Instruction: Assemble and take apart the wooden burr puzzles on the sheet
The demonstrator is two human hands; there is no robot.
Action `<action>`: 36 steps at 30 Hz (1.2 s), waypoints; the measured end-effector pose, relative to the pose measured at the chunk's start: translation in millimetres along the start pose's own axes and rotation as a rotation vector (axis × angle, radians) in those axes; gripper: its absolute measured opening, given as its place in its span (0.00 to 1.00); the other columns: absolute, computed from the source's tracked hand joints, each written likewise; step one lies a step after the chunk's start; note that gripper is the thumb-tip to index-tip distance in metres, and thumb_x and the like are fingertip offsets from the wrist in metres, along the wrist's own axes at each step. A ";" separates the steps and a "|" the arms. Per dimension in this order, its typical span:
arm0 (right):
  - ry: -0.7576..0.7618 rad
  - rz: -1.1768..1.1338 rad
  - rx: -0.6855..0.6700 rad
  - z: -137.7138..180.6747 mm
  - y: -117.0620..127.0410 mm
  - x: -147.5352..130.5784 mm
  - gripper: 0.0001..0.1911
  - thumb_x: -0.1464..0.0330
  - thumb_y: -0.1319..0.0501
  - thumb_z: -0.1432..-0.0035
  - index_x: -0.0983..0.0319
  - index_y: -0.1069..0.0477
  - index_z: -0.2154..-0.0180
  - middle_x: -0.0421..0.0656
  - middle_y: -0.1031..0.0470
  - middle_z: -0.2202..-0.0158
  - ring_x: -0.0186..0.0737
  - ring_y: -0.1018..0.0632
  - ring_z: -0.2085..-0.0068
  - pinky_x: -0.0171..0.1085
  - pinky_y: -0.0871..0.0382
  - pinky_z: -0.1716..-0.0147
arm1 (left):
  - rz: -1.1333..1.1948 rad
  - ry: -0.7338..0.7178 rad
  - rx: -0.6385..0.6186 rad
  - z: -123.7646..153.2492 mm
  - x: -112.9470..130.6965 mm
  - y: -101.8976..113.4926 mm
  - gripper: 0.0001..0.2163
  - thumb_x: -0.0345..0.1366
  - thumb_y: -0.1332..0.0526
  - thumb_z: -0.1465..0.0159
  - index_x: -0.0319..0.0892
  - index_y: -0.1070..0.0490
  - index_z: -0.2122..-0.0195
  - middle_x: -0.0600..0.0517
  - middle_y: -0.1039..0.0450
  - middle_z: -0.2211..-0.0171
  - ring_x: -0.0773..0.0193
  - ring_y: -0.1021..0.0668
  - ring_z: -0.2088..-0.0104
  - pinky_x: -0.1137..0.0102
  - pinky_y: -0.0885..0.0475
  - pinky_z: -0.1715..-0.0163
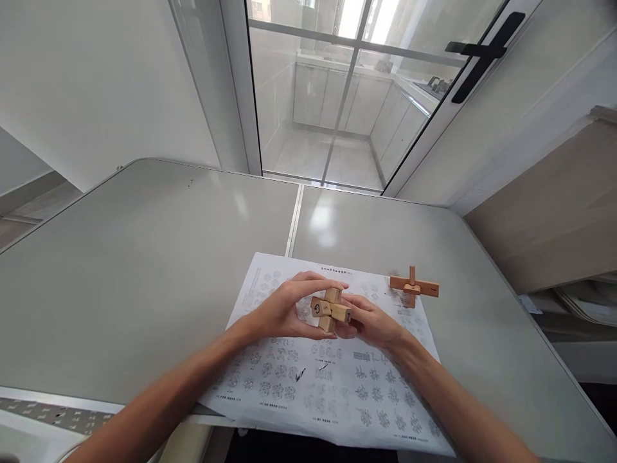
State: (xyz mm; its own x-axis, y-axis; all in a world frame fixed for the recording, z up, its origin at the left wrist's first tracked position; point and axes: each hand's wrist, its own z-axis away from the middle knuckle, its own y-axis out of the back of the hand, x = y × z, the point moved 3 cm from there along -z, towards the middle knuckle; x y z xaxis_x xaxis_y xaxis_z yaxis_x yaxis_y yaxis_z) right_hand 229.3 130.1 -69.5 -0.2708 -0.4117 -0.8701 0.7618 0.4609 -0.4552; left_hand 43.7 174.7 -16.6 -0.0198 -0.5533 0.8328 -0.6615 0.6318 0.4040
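Between my two hands is a wooden interlocking burr puzzle (328, 310) made of light wood bars with black marks on their ends. My left hand (294, 305) is closed on it, fingers at its top and thumb at its underside. My right hand (369, 319) grips it from the right, with some fingertips hidden behind the bars. Below the hands lies a large printed sheet (274, 406) covered with small puzzle drawings. A second wooden puzzle, a reddish-brown cross (412, 287), rests on the sheet's upper right edge, apart from my right hand.
The grey table (144, 276) has a pale seam (295, 218) running to its far edge. Beyond it stands a glass door (328, 90) with a black handle (486, 54). Wooden shelving (554, 212) is at the right, and the sheet overhangs the table's near edge.
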 end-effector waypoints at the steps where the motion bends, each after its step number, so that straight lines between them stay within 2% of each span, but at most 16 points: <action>1: -0.038 -0.032 -0.036 0.2 -1.0 1.3 0.23 0.48 0.37 0.32 0.61 0.32 0.66 0.33 0.42 0.76 0.29 0.45 0.77 0.34 0.49 0.76 | -0.016 -0.009 -0.010 -0.1 1.6 -1.0 0.36 0.39 0.24 0.41 0.54 0.32 0.32 0.46 0.23 0.42 0.51 0.23 0.43 0.57 0.25 0.44; 6: -0.234 -0.078 -0.162 3.5 -4.5 11.2 0.23 0.48 0.35 0.35 0.61 0.31 0.69 0.33 0.41 0.78 0.28 0.45 0.79 0.33 0.46 0.80 | -0.102 -0.107 -0.072 -0.2 10.5 -10.3 0.35 0.36 0.26 0.40 0.54 0.34 0.32 0.47 0.22 0.43 0.52 0.24 0.45 0.57 0.26 0.44; 9: -0.228 -0.028 -0.183 4.4 -5.8 12.5 0.25 0.46 0.37 0.34 0.59 0.32 0.71 0.31 0.45 0.80 0.29 0.45 0.80 0.33 0.42 0.82 | -0.117 -0.142 -0.064 -0.5 12.9 -13.2 0.33 0.35 0.27 0.40 0.54 0.32 0.34 0.48 0.21 0.43 0.52 0.23 0.45 0.56 0.26 0.44; 12: -0.169 0.000 -0.181 3.1 -7.8 9.1 0.24 0.47 0.40 0.32 0.59 0.31 0.71 0.32 0.43 0.80 0.29 0.46 0.81 0.34 0.39 0.82 | -0.125 -0.141 -0.073 -1.0 13.0 -12.6 0.30 0.36 0.28 0.38 0.53 0.31 0.35 0.47 0.22 0.40 0.50 0.23 0.45 0.54 0.26 0.43; 17: -0.052 -0.003 -0.011 -2.0 -5.7 2.7 0.22 0.49 0.40 0.32 0.60 0.29 0.69 0.32 0.43 0.80 0.30 0.47 0.80 0.36 0.37 0.79 | -0.102 -0.061 -0.029 -2.6 11.3 -5.1 0.33 0.38 0.29 0.36 0.53 0.36 0.31 0.45 0.24 0.39 0.51 0.22 0.43 0.54 0.26 0.41; 22: 0.057 0.067 0.184 -3.6 -2.2 -0.6 0.22 0.49 0.42 0.31 0.59 0.31 0.70 0.32 0.48 0.80 0.33 0.44 0.79 0.36 0.40 0.75 | -0.099 0.054 0.096 -1.6 3.1 -1.0 0.42 0.46 0.22 0.44 0.50 0.38 0.31 0.42 0.28 0.36 0.47 0.24 0.38 0.52 0.28 0.37; 27: 0.116 0.162 0.332 -4.4 -1.6 1.6 0.22 0.48 0.41 0.32 0.59 0.32 0.68 0.34 0.43 0.77 0.34 0.42 0.76 0.36 0.41 0.74 | -0.105 0.101 0.147 1.5 -8.0 -5.1 0.39 0.48 0.22 0.45 0.47 0.34 0.34 0.43 0.24 0.40 0.49 0.21 0.40 0.55 0.26 0.39; 31: 0.133 0.204 0.380 -5.0 -3.4 1.5 0.25 0.44 0.41 0.33 0.58 0.32 0.68 0.35 0.40 0.75 0.35 0.40 0.75 0.36 0.38 0.73 | -0.156 0.111 0.171 3.5 -11.3 -7.3 0.31 0.46 0.23 0.43 0.45 0.29 0.40 0.46 0.19 0.46 0.52 0.18 0.47 0.59 0.23 0.47; 36: 0.164 0.198 0.367 -6.1 -7.7 -2.7 0.25 0.43 0.39 0.34 0.58 0.31 0.67 0.36 0.40 0.75 0.36 0.38 0.75 0.37 0.38 0.74 | -0.197 0.070 0.233 3.8 -6.8 -7.5 0.31 0.42 0.23 0.46 0.45 0.27 0.42 0.47 0.18 0.48 0.52 0.17 0.49 0.59 0.23 0.46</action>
State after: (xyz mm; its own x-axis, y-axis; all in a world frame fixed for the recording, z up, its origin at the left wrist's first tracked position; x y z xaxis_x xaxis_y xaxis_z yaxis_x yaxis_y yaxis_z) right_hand 220.6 132.5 -64.8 -0.1662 -0.2005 -0.9655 0.9585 0.1970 -0.2059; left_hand 46.0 171.7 -26.8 0.1724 -0.6085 0.7746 -0.8019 0.3700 0.4691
